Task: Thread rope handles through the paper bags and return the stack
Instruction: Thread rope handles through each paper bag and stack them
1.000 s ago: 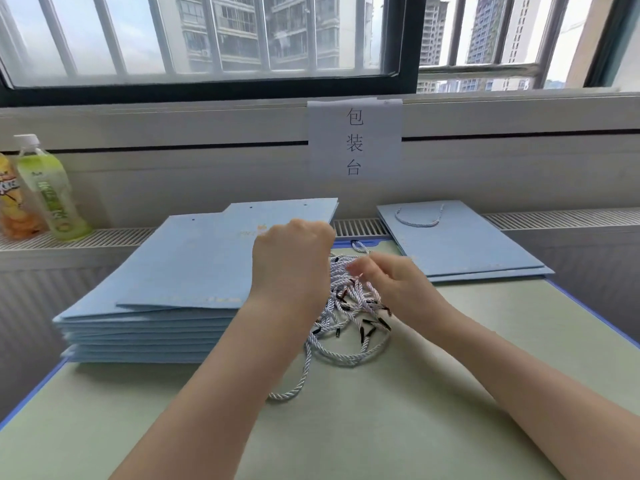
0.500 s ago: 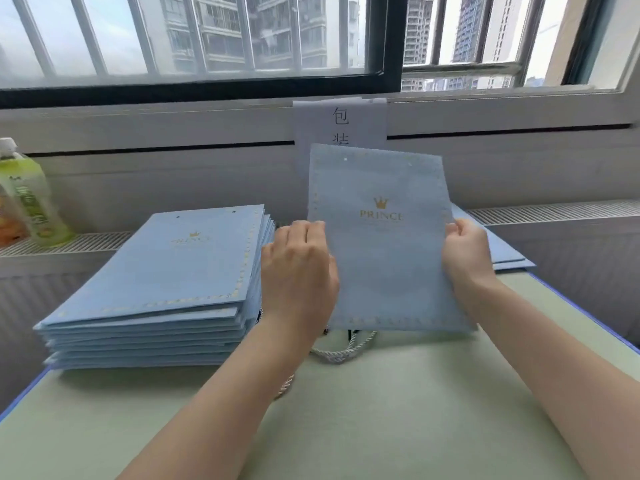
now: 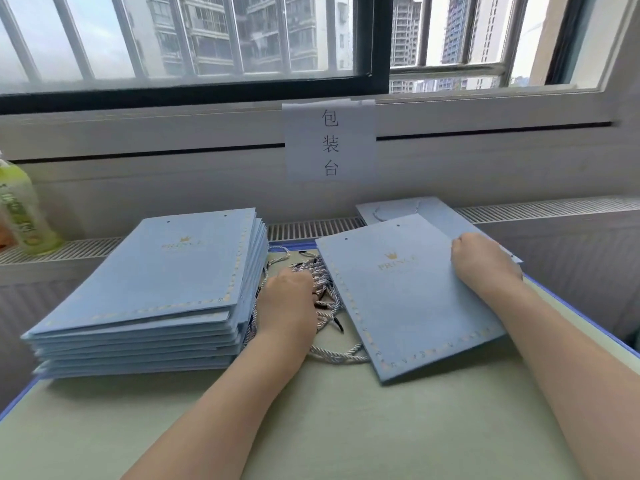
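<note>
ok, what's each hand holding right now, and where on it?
Right hand grips the single paper bag at its right edge, near the top. Left hand rests in the pile of rope handles; whether it grips one cannot be told.

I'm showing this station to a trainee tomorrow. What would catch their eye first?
Probably the tall stack of blue paper bags on the left of the table. Next, the single bag lying flat on the right under the right hand, and the tangle of rope handles between them, where the left hand reaches.
</note>
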Demonstrator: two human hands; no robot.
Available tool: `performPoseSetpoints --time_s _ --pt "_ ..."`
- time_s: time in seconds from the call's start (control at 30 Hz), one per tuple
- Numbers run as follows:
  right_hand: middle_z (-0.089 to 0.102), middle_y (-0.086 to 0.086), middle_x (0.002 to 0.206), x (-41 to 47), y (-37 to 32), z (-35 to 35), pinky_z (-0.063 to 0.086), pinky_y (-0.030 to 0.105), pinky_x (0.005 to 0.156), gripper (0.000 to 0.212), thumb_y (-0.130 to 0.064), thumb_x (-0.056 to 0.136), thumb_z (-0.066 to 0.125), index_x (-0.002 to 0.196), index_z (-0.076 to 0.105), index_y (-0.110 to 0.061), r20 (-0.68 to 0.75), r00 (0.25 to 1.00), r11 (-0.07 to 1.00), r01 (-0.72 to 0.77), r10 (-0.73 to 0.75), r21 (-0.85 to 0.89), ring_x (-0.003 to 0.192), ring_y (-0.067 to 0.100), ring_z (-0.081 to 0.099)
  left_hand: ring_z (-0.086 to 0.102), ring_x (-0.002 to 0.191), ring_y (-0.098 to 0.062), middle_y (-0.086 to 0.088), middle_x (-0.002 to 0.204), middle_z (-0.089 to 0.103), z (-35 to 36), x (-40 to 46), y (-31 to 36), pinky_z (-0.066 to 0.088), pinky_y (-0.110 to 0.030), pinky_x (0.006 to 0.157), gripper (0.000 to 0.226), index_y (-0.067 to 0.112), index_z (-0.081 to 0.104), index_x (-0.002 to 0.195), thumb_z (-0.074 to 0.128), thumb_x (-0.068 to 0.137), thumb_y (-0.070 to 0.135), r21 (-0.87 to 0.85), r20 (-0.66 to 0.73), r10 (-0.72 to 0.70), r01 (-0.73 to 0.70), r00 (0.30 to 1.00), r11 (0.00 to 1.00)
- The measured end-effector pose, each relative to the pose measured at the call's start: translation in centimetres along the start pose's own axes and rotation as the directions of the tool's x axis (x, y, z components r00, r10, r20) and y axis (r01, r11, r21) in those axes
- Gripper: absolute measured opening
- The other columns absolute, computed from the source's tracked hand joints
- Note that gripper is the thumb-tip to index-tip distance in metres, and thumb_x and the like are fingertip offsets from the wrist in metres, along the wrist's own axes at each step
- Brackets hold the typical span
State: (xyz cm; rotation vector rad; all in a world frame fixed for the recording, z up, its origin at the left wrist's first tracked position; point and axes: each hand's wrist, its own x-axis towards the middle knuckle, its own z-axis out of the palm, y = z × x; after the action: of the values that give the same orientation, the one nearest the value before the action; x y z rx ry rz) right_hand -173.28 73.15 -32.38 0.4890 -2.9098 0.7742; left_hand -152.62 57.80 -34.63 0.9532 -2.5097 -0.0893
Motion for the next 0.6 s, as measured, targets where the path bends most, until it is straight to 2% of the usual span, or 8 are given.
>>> performPoseSetpoints --time_s 0.13,0.27,0.3,0.37,0.43,0.53,0.57,0.6 --pt "0.057 0.014 0.110 -0.5 -0.5 -1.3 0.033 0.034 0.080 0.018 -0.020 0.097 0.038 0.085 0.048 -0.010 0.036 0.999 0.979 -0.008 0.016 -0.206 0.091 0.031 0.048 0.051 0.080 -0.019 -0.003 0.091 0.058 -0.9 0.1 0.1 0.036 -0.027 0.068 0.017 0.010 0.062 0.096 0.047 0.099 0.017 -0.119 -0.183 0.036 -0.058 0.982 0.991" --pt "0.054 0.011 0.113 -1.8 -2.3 -0.9 0.034 0.038 0.091 0.015 -0.019 0.095 0.039 0.094 0.051 -0.011 -0.022 0.986 0.918 0.144 -0.164 -0.370 0.108 0.031 0.048 0.062 0.073 -0.025 -0.011 0.087 0.064 -0.8 0.2 1.0 0.043 -0.026 0.063 0.028 0.001 0.068 0.101 0.056 0.082 -0.016 -0.280 -0.376 0.212 -0.328 0.902 0.902" --pt "0.054 0.010 0.114 -2.1 -2.8 -0.7 0.035 0.037 0.090 0.019 -0.022 0.096 0.040 0.103 0.055 -0.012 -0.030 0.965 0.920 0.238 -0.259 -0.311 0.108 0.030 0.049 0.062 0.073 -0.023 -0.011 0.089 0.064 -0.7 0.1 1.2 0.044 -0.024 0.065 0.032 0.000 0.067 0.101 0.057 0.078 -0.020 -0.308 -0.403 0.251 -0.389 0.880 0.868" --pt "0.056 0.004 0.113 -3.1 -3.9 -0.2 0.040 0.034 0.088 0.025 -0.025 0.095 0.047 0.118 0.055 -0.019 0.030 0.878 0.879 0.477 -0.477 -0.007 0.102 0.022 0.053 0.060 0.074 -0.019 -0.008 0.091 0.063 -1.0 -0.1 1.9 0.043 -0.024 0.069 0.033 0.002 0.067 0.099 0.056 0.077 -0.020 -0.357 -0.439 0.302 -0.473 0.846 0.806" --pt "0.058 -0.002 0.104 -4.8 -5.3 0.4 0.046 0.023 0.080 0.030 -0.024 0.092 0.057 0.122 0.054 -0.023 0.074 0.722 0.706 0.642 -0.688 0.297 0.087 0.012 0.055 0.059 0.078 -0.017 -0.006 0.092 0.063 -1.0 -0.3 2.4 0.044 -0.020 0.069 0.032 0.005 0.067 0.095 0.054 0.078 -0.018 -0.405 -0.459 0.334 -0.528 0.823 0.746" --pt "0.059 -0.006 0.085 -6.7 -6.8 1.6 0.042 0.014 0.066 0.011 -0.013 0.088 0.061 0.099 0.062 -0.016 0.006 0.531 0.478 0.757 -0.847 0.446 0.075 0.007 0.053 0.059 0.080 -0.015 -0.005 0.090 0.063 -0.9 -0.5 2.6 0.047 -0.021 0.071 0.035 0.005 0.067 0.087 0.045 0.072 -0.017 -0.462 -0.487 0.347 -0.573 0.802 0.677" --pt "0.059 -0.003 0.080 -6.9 -7.0 2.0 0.041 0.016 0.064 0.002 -0.011 0.088 0.059 0.087 0.060 -0.013 -0.034 0.513 0.437 0.762 -0.858 0.478 0.073 0.008 0.052 0.059 0.079 -0.014 -0.006 0.089 0.063 -1.0 -0.6 2.6 0.048 -0.022 0.071 0.036 0.004 0.067 0.085 0.043 0.070 -0.018 -0.480 -0.502 0.337 -0.581 0.796 0.657" --pt "0.059 0.000 0.077 -7.0 -7.1 2.1 0.041 0.019 0.063 0.008 -0.012 0.088 0.057 0.080 0.057 -0.010 -0.065 0.520 0.423 0.755 -0.852 0.502 0.072 0.011 0.052 0.058 0.080 -0.013 -0.007 0.089 0.062 -1.1 -0.6 2.7 0.047 -0.020 0.071 0.036 0.002 0.067 0.084 0.041 0.070 -0.019 -0.492 -0.524 0.321 -0.588 0.789 0.642"
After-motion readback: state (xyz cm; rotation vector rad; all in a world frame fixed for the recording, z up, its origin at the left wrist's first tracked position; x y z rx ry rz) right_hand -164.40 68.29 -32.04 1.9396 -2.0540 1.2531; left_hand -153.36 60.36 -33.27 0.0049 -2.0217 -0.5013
